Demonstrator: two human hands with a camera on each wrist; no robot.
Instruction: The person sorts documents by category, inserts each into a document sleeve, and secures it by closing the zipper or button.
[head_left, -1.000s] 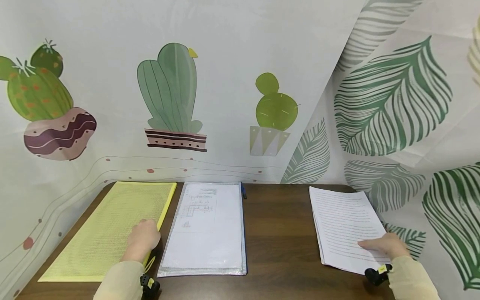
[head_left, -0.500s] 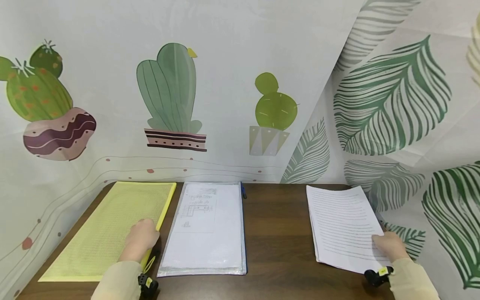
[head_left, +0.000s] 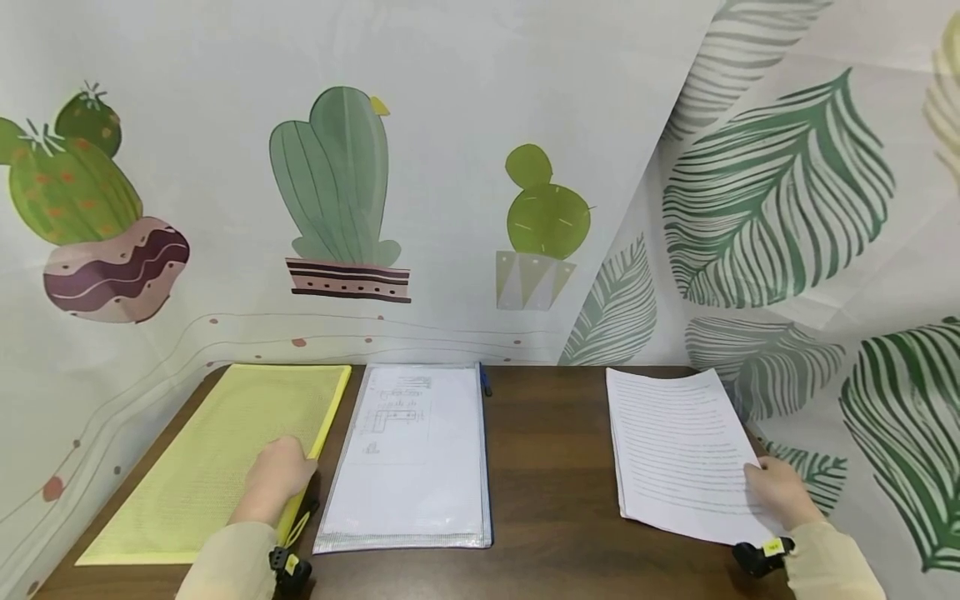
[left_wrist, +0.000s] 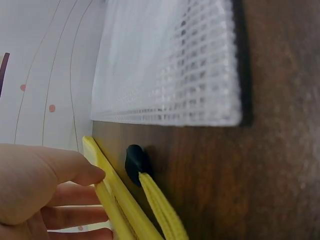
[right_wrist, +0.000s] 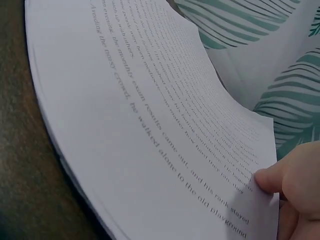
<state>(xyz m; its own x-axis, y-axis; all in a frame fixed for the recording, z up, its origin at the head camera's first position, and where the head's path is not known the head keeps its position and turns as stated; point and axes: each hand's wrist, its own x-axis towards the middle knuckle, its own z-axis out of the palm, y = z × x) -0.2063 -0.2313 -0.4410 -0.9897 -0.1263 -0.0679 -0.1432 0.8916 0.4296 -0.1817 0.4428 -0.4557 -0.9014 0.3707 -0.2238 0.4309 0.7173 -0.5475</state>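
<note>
A yellow mesh zip pouch [head_left: 202,450] lies at the left of the table. My left hand [head_left: 279,471] pinches its right edge; in the left wrist view the thumb is on top of the yellow edge [left_wrist: 115,192] and the fingers are behind it. A yellow cord [left_wrist: 162,207] with a dark end piece [left_wrist: 136,162] hangs beside that edge. At the right is a stack of printed paper [head_left: 675,450]. My right hand [head_left: 780,492] grips its right edge, thumb on the top sheet. The right wrist view shows the sheets [right_wrist: 140,135] bowed upward at the gripped side.
A clear mesh zip pouch [head_left: 420,500] with a drawing sheet inside lies in the middle, a blue zip pull [head_left: 486,382] at its upper right. Brown wooden tabletop [head_left: 551,467] separates it from the stack. A patterned cloth backdrop [head_left: 450,167] stands behind and along the right.
My right hand has slid from the page's surface to its right edge and now grips the stack. The stack has shifted slightly left and bows more. The left hand has barely moved.
</note>
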